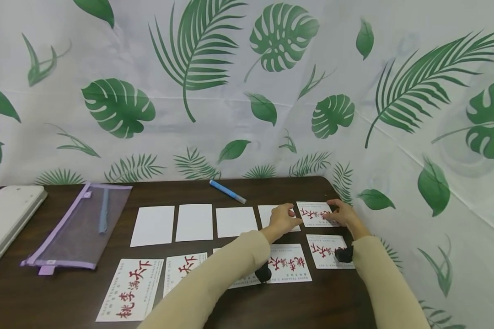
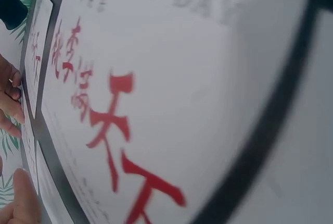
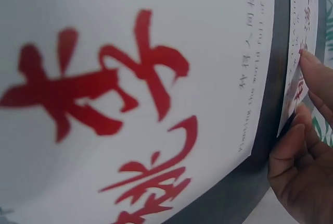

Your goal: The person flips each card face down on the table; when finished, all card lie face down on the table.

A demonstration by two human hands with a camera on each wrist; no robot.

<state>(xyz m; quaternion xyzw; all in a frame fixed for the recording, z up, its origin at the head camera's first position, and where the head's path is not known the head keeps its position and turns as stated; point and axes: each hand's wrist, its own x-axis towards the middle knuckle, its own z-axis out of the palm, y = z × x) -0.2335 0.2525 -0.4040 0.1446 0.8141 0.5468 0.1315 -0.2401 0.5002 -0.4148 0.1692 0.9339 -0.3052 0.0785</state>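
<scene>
Notably, the left hand lies over a blank card, fingers loosely bent, thumb parted, no hold evident. Rightward, between the hands, the printed card lies at the back right. The right hand appears to pinch its right edge. Uneven pressure could skew it; a low left hand could drag the blank card.

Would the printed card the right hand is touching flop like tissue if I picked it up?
Probably not: the card lies flat with straight edges, so it may be slightly stiff. It looks thin, so it's likely light. Being flat, it would probably slide, not roll.
</scene>
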